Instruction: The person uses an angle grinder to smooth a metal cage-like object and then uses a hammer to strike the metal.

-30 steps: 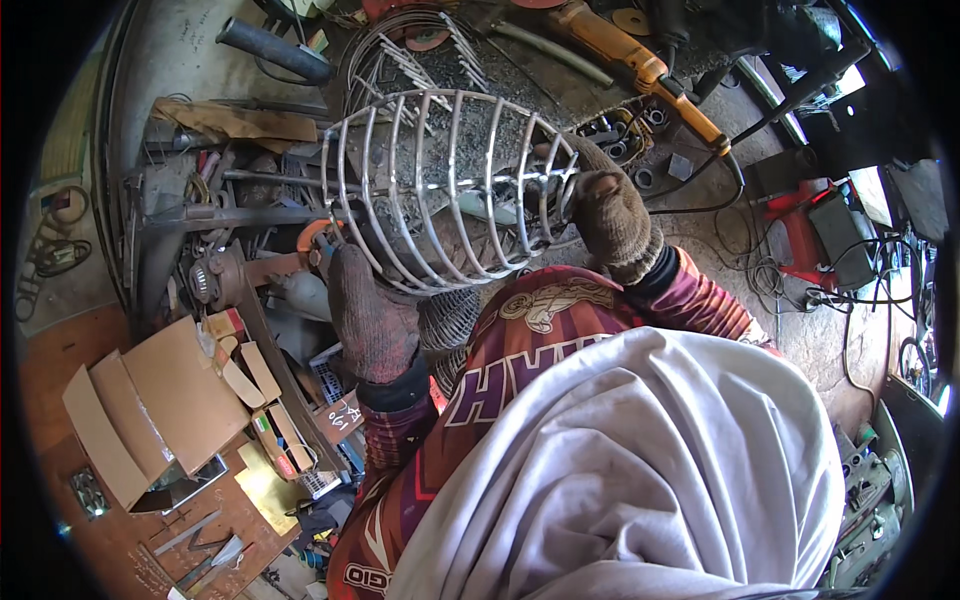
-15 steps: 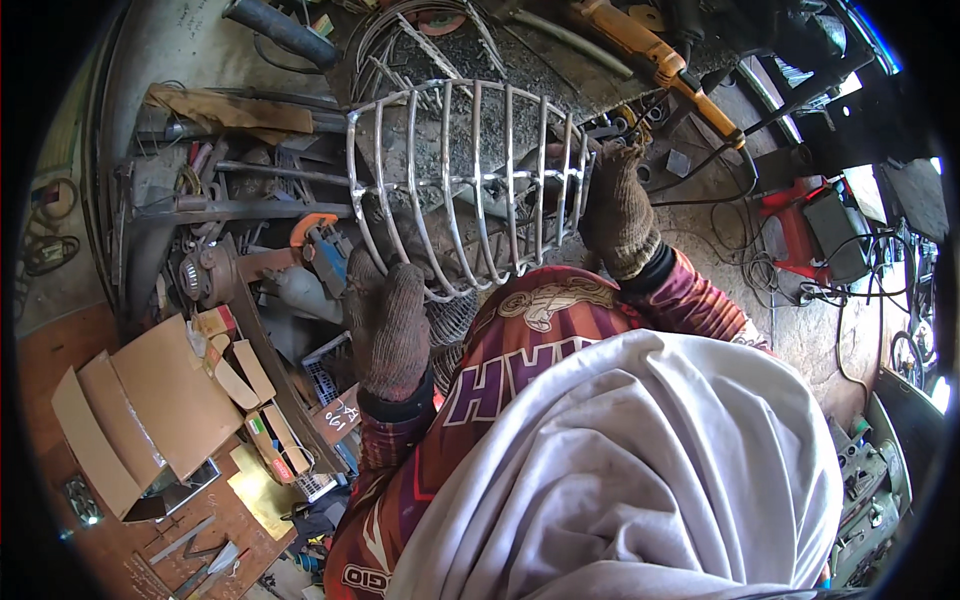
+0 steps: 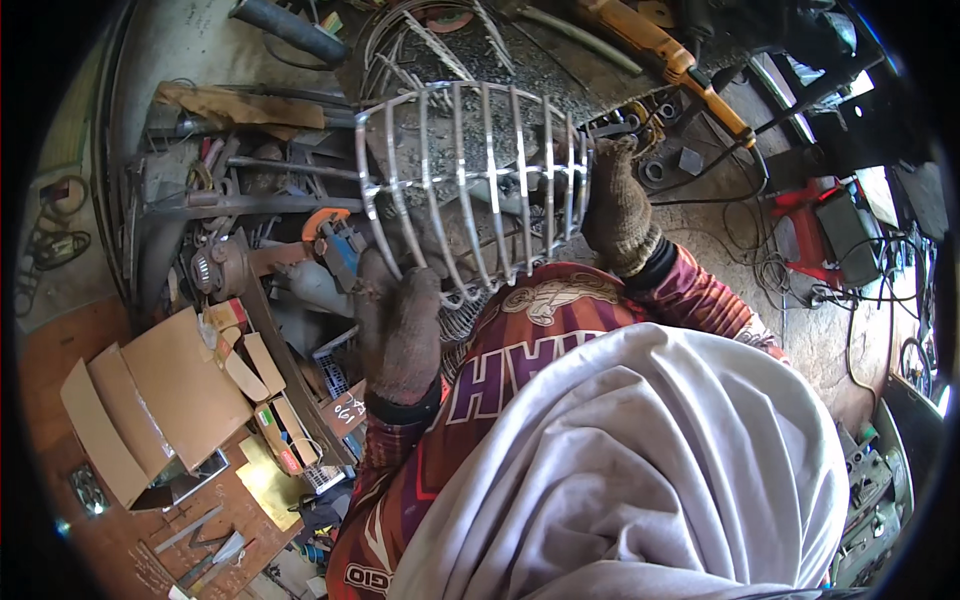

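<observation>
Cage of bare metal rods (image 3: 463, 180), curved bars crossed by a lengthwise rod, held up in front of the torso, wide end to the left, narrow end to the right. Left hand (image 3: 400, 325), in a brown knit glove, at the lower left of the rim; grip closed on the rods there, fingertips partly hidden. Right hand (image 3: 618, 215), gloved likewise, at the narrow end; grip closed about the end bars, some fingers behind them. Orange-and-blue tool (image 3: 344, 252) just beyond the left hand. Orange power tool (image 3: 700, 90) at upper right, its cord trailing. Open cardboard box (image 3: 185, 370) on the brown table (image 3: 150, 570), lower left. Pale cloth (image 3: 650, 470) fills the lower foreground.
</observation>
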Available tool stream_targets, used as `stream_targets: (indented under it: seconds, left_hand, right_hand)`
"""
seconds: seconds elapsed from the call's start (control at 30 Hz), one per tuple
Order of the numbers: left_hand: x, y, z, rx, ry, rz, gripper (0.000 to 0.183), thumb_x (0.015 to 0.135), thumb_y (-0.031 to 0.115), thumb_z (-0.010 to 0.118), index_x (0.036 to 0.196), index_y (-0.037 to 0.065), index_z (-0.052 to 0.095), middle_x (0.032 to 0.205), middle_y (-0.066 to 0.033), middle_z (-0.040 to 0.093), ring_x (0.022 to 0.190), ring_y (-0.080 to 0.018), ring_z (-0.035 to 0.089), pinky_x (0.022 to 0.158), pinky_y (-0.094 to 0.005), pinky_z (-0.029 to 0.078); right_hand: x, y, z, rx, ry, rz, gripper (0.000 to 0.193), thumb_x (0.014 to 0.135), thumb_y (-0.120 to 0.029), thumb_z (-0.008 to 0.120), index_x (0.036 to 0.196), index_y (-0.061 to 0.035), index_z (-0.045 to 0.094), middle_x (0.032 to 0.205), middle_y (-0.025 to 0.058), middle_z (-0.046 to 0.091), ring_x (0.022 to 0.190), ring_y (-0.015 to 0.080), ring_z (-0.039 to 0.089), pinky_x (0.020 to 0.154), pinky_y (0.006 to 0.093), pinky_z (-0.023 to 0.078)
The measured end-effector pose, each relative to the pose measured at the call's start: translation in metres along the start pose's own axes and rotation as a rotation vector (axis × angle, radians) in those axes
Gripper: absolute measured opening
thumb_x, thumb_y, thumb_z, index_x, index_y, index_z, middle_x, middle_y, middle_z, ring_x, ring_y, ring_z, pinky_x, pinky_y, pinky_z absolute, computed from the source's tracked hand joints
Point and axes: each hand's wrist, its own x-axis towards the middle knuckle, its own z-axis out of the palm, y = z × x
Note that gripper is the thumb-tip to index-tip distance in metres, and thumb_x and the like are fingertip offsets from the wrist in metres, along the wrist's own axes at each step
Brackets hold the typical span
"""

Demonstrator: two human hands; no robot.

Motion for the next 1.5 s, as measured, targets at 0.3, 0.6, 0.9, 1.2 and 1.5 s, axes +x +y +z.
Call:
stream_targets:
  seconds: [0.3,0.6,0.9,1.2,1.5]
  left_hand:
    - [0.002,0.006,0.022,0.061,-0.025,-0.031,0.046,0.094,0.005,0.061,0.136,0.003,0.043,0.119,-0.0046,0.056,0.103,-0.0104,0.054,0.085,-0.0258,0.048]
    - [-0.001,0.006,0.032,0.070,-0.164,-0.015,0.044,0.095,0.000,0.057,0.137,0.003,0.043,0.124,-0.0078,0.058,0.112,-0.0146,0.057,0.095,-0.0292,0.048]
    - [-0.008,0.004,0.043,0.164,-0.123,-0.021,0.040,0.095,0.007,0.059,0.134,0.003,0.050,0.113,-0.0055,0.062,0.096,-0.0108,0.057,0.083,-0.0251,0.048]
    - [-0.012,0.007,0.047,0.157,-0.132,-0.032,0.033,0.096,0.000,0.056,0.129,0.000,0.052,0.112,-0.0065,0.065,0.091,-0.0087,0.061,0.078,-0.0230,0.051]
    - [-0.014,0.005,0.037,0.331,-0.028,-0.131,0.030,0.099,0.016,0.058,0.125,0.001,0.055,0.108,-0.0053,0.062,0.094,-0.0116,0.056,0.082,-0.0258,0.046]
  right_hand:
    - [0.029,0.036,-0.066,-0.743,-0.046,-0.284,0.038,0.094,0.000,0.046,0.131,0.0026,0.038,0.106,0.0177,0.064,0.091,0.0388,0.063,0.092,0.0457,0.044]
    - [0.031,0.042,-0.078,-0.738,-0.055,-0.299,0.041,0.096,-0.001,0.046,0.134,0.0023,0.033,0.111,0.0183,0.063,0.096,0.0357,0.063,0.092,0.0423,0.046]
    - [0.035,0.054,-0.091,-0.620,-0.009,-0.326,0.042,0.100,-0.004,0.045,0.139,0.0018,0.029,0.115,0.0188,0.063,0.100,0.0320,0.064,0.091,0.0385,0.049]
    - [0.022,0.047,-0.068,-0.437,0.045,-0.329,0.038,0.102,-0.012,0.045,0.137,-0.0006,0.034,0.112,0.0168,0.065,0.094,0.0259,0.067,0.083,0.0345,0.053]
    - [-0.012,-0.004,-0.014,-0.070,0.078,0.003,0.073,0.100,-0.063,0.017,0.117,-0.0064,0.060,0.101,0.0081,0.068,0.088,0.0175,0.065,0.082,0.0322,0.053]
